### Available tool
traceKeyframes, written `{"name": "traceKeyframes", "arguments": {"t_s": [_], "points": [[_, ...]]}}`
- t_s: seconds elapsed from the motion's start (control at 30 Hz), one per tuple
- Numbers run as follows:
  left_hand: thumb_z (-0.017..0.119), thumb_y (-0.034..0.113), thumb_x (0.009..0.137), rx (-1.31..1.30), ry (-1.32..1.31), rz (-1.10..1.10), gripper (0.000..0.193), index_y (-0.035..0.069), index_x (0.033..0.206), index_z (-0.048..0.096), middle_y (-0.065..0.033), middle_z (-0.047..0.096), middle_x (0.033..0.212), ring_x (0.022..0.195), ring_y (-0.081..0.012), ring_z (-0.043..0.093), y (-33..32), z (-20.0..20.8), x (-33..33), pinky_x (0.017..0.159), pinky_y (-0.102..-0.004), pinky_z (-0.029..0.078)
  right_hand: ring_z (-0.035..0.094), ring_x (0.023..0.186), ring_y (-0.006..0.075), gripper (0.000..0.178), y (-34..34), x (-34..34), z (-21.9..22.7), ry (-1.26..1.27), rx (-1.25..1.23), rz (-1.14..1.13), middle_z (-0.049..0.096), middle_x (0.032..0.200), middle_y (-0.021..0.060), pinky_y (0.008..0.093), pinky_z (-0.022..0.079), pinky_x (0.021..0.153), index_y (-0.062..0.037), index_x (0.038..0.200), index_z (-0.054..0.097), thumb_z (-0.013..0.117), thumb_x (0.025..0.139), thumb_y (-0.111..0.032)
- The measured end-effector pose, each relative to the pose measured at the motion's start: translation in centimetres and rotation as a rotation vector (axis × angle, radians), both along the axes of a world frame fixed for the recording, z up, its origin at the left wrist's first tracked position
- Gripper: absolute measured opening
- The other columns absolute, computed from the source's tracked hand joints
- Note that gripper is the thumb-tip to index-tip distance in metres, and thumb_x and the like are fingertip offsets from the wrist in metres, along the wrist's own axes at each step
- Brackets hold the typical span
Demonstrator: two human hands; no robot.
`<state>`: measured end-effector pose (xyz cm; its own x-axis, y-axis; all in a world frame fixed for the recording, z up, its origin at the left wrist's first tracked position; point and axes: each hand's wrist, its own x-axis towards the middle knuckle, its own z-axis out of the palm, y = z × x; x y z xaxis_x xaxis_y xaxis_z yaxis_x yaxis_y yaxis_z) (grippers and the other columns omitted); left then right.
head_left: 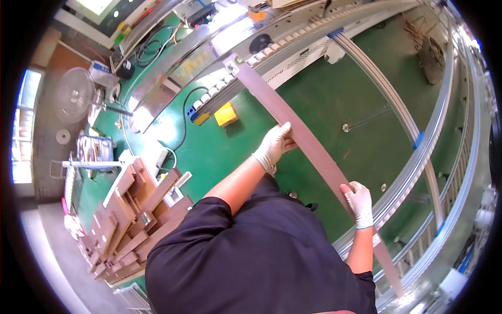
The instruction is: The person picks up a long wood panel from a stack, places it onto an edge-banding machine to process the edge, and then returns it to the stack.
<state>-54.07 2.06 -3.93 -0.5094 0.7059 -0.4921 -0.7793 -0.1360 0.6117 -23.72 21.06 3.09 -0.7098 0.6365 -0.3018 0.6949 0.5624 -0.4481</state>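
Holding a brown strip (pixel 309 146), left hand (pixel 272 145) and right hand (pixel 359 203) pinching it in gloved fingers (pixel 288 141), green floor (pixel 240 157) below.

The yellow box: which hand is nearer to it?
Left. In the picture, the left hand holds the long board below and right of the yellow box; the right hand is farther down and right.

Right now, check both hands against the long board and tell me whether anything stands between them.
Nothing visible does, apart from the pale gloves. The left hand grips the long brown board at its edge, and the right hand holds it farther down.
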Motion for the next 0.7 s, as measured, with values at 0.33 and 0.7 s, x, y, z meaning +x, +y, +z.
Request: {"name": "traceKeyframes", "arguments": {"t_s": [0.33,0.7], "points": [[0.063,0.052,0.098,-0.894,1.089,0.25,0.047,0.007,0.098,0.074,-0.0158,0.077,0.099,0.095,-0.0334,0.073,-3.7,5.7,-28.3,0.087,-0.0403,0.055,0.063,0.076,0.0437,0.051,0.7,-17.9,-0.6,0.085,-0.044,0.049,0.065,0.083,0.0219,0.0443,0.051,0.069,0.0006,0.089,0.067,0.073,0.093,-0.05],[0.056,0.038,0.105,-0.538,0.643,0.16,0.046,-0.006,0.098,0.065,-0.024,0.07,0.097,0.085,-0.036,0.069,1.0,-2.0,-36.1,0.083,-0.0434,0.054,0.065,0.081,0.0433,0.062,3.9,-23.5,-3.2,-0.099,-0.315,0.063,0.068,0.086,0.0245,0.0454,0.052,0.075,0.0041,0.09,0.068,0.06,0.102,-0.056]]}}
